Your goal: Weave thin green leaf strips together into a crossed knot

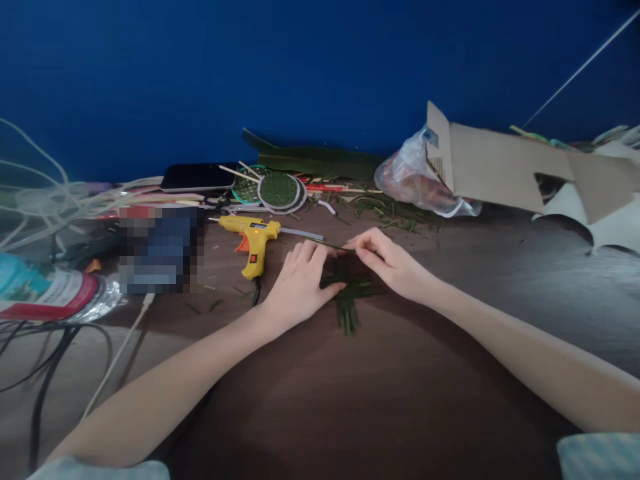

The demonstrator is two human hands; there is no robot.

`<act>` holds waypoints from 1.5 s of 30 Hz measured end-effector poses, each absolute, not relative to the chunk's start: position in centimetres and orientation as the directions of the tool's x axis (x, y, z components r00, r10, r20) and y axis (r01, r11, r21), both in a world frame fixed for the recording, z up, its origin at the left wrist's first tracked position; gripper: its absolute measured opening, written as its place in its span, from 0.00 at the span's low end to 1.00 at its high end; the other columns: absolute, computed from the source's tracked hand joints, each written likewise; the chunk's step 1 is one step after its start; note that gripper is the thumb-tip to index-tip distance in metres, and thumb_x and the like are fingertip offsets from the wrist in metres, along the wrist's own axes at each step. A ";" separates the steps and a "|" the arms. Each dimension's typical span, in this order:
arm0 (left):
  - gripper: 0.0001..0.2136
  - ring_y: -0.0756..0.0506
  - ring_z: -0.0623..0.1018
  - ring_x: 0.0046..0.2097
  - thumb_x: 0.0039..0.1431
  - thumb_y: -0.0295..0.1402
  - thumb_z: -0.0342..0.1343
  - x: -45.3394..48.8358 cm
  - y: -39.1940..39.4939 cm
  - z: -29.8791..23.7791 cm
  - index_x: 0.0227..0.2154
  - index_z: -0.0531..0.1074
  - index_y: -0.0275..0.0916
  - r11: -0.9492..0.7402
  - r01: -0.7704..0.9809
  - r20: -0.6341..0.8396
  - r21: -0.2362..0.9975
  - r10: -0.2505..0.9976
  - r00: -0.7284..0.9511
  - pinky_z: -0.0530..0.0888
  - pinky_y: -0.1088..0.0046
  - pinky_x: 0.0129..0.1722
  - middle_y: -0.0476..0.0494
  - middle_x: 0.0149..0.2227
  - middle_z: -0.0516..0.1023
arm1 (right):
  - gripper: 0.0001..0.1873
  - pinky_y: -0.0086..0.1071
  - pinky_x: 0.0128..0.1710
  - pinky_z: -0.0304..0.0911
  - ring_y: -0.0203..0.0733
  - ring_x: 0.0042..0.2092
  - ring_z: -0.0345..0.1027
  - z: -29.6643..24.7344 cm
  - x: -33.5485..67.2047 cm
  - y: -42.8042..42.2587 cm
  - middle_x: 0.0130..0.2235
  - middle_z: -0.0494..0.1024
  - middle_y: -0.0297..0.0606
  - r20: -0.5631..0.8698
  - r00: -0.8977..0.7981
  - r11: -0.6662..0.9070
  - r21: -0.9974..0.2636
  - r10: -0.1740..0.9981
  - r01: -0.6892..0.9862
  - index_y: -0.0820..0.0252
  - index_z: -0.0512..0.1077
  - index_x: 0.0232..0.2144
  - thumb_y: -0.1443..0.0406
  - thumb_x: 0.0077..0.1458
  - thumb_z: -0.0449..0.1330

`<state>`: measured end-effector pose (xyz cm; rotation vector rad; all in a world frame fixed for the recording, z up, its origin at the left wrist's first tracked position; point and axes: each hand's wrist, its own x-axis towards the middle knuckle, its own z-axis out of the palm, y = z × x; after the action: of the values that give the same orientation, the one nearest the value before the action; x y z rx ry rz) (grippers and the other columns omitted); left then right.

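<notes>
Green leaf strips point(349, 313) lie crossed and woven together on the dark table in front of me. My left hand point(303, 280) rests over the left side of the weave, fingers extended and thumb spread apart over it. My right hand point(387, 263) pinches a thin green leaf strip point(337, 247) between thumb and fingers, just above the weave's far right side. That strip stretches leftward to the fingertips of my left hand. What lies beneath the left palm is hidden.
A yellow hot glue gun point(254, 237) with a glue stick lies left. Behind are round woven green pieces point(279, 191), a long leaf point(315, 160) and leaf scraps. A bottle point(50, 293), phone point(197, 177) and cables occupy the left; a plastic bag point(413, 173) and cut cardboard point(505, 163) the right.
</notes>
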<state>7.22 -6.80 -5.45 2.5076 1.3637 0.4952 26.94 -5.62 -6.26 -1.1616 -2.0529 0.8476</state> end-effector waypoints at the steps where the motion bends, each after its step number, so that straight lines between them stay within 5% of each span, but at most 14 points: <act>1: 0.17 0.41 0.67 0.46 0.51 0.34 0.60 7.2 -6.8 -5.4 0.42 0.63 0.38 -0.537 0.762 0.180 0.362 0.842 0.509 0.66 0.61 0.46 0.43 0.42 0.67 | 0.06 0.40 0.46 0.57 0.41 0.44 0.66 -6.3 26.9 -5.7 0.39 0.73 0.38 0.210 -0.432 0.430 -0.746 0.877 0.509 0.55 0.57 0.31 0.62 0.61 0.45; 6: 0.16 0.40 0.67 0.44 0.50 0.36 0.60 7.3 -7.0 -5.2 0.40 0.64 0.37 -0.533 0.791 0.176 0.300 0.846 0.504 0.66 0.60 0.44 0.42 0.41 0.67 | 0.06 0.40 0.46 0.56 0.41 0.42 0.64 -6.2 26.7 -5.8 0.40 0.72 0.37 0.217 -0.476 0.493 -0.638 0.852 0.592 0.55 0.59 0.33 0.63 0.61 0.44; 21: 0.17 0.39 0.68 0.45 0.51 0.37 0.59 7.2 -6.8 -5.7 0.42 0.63 0.38 -0.548 0.800 0.197 0.243 0.836 0.513 0.66 0.61 0.43 0.42 0.42 0.67 | 0.10 0.42 0.50 0.53 0.43 0.49 0.61 -5.8 26.9 -6.2 0.43 0.72 0.39 0.286 -0.543 0.586 -0.615 0.789 0.528 0.54 0.65 0.40 0.65 0.62 0.44; 34: 0.18 0.41 0.67 0.45 0.49 0.29 0.59 7.3 -6.9 -6.3 0.41 0.59 0.39 -0.588 0.703 0.304 0.400 0.808 0.504 0.67 0.63 0.43 0.43 0.43 0.65 | 0.08 0.40 0.47 0.53 0.42 0.47 0.63 -5.9 27.0 -6.3 0.41 0.73 0.38 0.364 -0.536 0.628 -0.619 0.762 0.472 0.55 0.64 0.37 0.66 0.61 0.46; 45: 0.12 0.42 0.67 0.45 0.49 0.27 0.60 7.4 -6.7 -6.4 0.35 0.64 0.37 -0.563 0.684 0.241 0.463 0.823 0.514 0.67 0.61 0.45 0.43 0.41 0.64 | 0.06 0.40 0.45 0.56 0.42 0.44 0.65 -5.9 27.0 -6.5 0.38 0.73 0.38 0.387 -0.489 0.607 -0.651 0.782 0.455 0.55 0.65 0.36 0.67 0.60 0.48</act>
<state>7.43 -6.72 -6.45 2.4499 1.2606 0.6339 27.01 -6.47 -5.91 -0.9702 -2.1565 0.6219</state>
